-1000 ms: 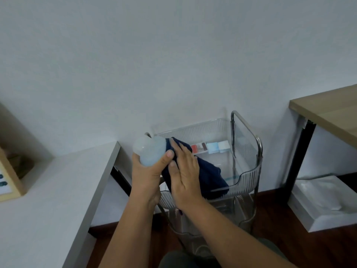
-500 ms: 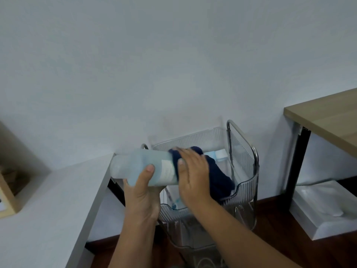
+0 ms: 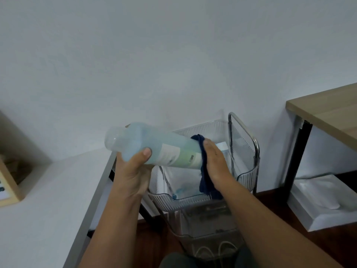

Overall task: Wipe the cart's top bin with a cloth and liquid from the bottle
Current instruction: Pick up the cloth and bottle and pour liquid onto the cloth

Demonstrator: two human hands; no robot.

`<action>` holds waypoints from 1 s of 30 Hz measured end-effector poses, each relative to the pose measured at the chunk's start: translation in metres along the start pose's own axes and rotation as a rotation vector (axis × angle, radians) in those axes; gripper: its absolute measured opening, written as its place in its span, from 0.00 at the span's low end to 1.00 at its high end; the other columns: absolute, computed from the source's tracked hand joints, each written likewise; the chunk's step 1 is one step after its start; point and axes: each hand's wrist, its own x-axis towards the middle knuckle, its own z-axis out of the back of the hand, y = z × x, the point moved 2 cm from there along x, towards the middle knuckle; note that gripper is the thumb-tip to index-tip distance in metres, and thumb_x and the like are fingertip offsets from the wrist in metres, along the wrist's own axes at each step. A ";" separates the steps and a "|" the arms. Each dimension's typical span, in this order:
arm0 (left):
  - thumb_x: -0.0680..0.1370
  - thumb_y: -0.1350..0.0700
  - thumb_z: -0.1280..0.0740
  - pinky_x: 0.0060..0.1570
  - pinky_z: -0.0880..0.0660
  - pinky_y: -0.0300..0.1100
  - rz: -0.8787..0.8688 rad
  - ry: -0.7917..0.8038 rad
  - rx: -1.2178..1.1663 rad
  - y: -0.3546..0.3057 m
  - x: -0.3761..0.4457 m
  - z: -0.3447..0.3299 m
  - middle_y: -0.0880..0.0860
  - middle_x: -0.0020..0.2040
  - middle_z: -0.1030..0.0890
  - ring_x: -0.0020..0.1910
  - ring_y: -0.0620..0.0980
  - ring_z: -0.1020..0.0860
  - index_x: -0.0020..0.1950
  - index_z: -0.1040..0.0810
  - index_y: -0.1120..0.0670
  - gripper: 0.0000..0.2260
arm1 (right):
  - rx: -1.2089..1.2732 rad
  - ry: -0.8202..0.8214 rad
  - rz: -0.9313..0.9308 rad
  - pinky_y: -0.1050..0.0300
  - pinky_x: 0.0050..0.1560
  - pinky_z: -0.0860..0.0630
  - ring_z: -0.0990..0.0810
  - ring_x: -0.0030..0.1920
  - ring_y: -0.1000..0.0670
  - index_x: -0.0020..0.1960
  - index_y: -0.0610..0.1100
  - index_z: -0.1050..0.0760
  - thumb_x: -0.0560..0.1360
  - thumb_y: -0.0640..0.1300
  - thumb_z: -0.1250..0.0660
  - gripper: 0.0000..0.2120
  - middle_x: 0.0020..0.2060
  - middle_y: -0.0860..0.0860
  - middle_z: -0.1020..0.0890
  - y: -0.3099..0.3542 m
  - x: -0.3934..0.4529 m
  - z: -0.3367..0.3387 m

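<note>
My left hand (image 3: 133, 171) grips a translucent bottle (image 3: 152, 147) of pale blue liquid, tipped almost flat with its base to the left and its neck to the right. A dark blue cloth (image 3: 205, 176) is pressed over the bottle's mouth by my right hand (image 3: 215, 161), and its lower end hangs into the bin. Both hands hover over the clear ribbed top bin (image 3: 247, 173) of the cart, whose metal handle (image 3: 244, 130) rises at the right. The bottle's mouth is hidden by the cloth.
A white table (image 3: 48, 200) lies to the left, with a wooden frame (image 3: 7, 188) on it. A wooden desk (image 3: 328, 113) with a black leg stands on the right, above a white box (image 3: 324, 202) on the floor. Lower cart bins (image 3: 204, 225) show beneath.
The bottle has tipped from nearly upright to almost flat, its base swinging out left. The cloth has gathered from a spread drape onto the bottle's mouth under my right hand.
</note>
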 end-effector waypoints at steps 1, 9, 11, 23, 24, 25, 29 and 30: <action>0.59 0.51 0.17 0.56 0.25 0.56 0.000 0.041 -0.013 -0.002 0.003 -0.002 0.55 0.56 0.21 0.57 0.56 0.22 0.65 0.28 0.55 0.38 | 0.171 0.008 -0.074 0.54 0.44 0.23 0.19 0.47 0.50 0.53 0.55 0.21 0.77 0.56 0.43 0.13 0.45 0.53 0.17 0.001 0.001 0.000; 0.59 0.48 0.17 0.65 0.31 0.61 0.205 0.224 0.022 -0.002 0.023 0.008 0.56 0.67 0.24 0.68 0.57 0.27 0.72 0.30 0.52 0.44 | 0.753 -0.099 -0.467 0.45 0.52 0.24 0.21 0.52 0.40 0.63 0.41 0.24 0.69 0.53 0.28 0.27 0.54 0.40 0.20 -0.002 -0.006 0.012; 0.57 0.42 0.17 0.61 0.26 0.60 0.263 0.067 0.155 0.000 0.020 0.012 0.58 0.70 0.26 0.68 0.58 0.27 0.75 0.34 0.52 0.51 | 0.794 -0.187 -0.353 0.46 0.48 0.23 0.20 0.48 0.42 0.56 0.41 0.21 0.70 0.49 0.28 0.18 0.49 0.42 0.18 -0.004 -0.006 0.016; 0.62 0.57 0.21 0.54 0.21 0.46 0.121 0.085 0.503 0.001 -0.006 0.032 0.53 0.63 0.21 0.61 0.51 0.21 0.69 0.28 0.48 0.37 | 0.605 -0.444 -0.345 0.44 0.46 0.19 0.17 0.45 0.43 0.55 0.42 0.21 0.76 0.52 0.32 0.14 0.49 0.42 0.17 -0.020 -0.006 0.032; 0.61 0.59 0.20 0.55 0.22 0.45 0.136 0.138 0.524 -0.001 -0.006 0.037 0.51 0.63 0.21 0.62 0.50 0.22 0.69 0.29 0.46 0.39 | 0.601 -0.431 -0.389 0.41 0.50 0.20 0.17 0.47 0.42 0.54 0.42 0.20 0.75 0.52 0.32 0.14 0.49 0.42 0.17 -0.017 -0.005 0.034; 0.60 0.60 0.19 0.55 0.22 0.45 0.155 0.177 0.547 -0.002 -0.007 0.041 0.49 0.63 0.22 0.63 0.49 0.22 0.69 0.28 0.45 0.40 | 0.599 -0.413 -0.422 0.40 0.51 0.21 0.18 0.47 0.41 0.52 0.41 0.20 0.74 0.51 0.31 0.14 0.48 0.42 0.17 -0.014 -0.004 0.035; 0.60 0.58 0.17 0.55 0.22 0.43 0.210 0.210 0.569 0.000 -0.007 0.042 0.44 0.66 0.23 0.64 0.46 0.23 0.72 0.33 0.39 0.45 | 0.610 -0.397 -0.421 0.40 0.51 0.23 0.18 0.48 0.40 0.52 0.42 0.19 0.74 0.49 0.29 0.12 0.49 0.42 0.17 -0.008 -0.004 0.036; 0.61 0.56 0.17 0.54 0.21 0.44 0.210 0.176 0.528 0.005 -0.008 0.038 0.44 0.65 0.22 0.63 0.47 0.22 0.72 0.34 0.36 0.45 | 0.613 -0.418 -0.392 0.40 0.51 0.23 0.19 0.48 0.40 0.51 0.42 0.19 0.74 0.49 0.30 0.11 0.49 0.42 0.16 -0.009 -0.005 0.036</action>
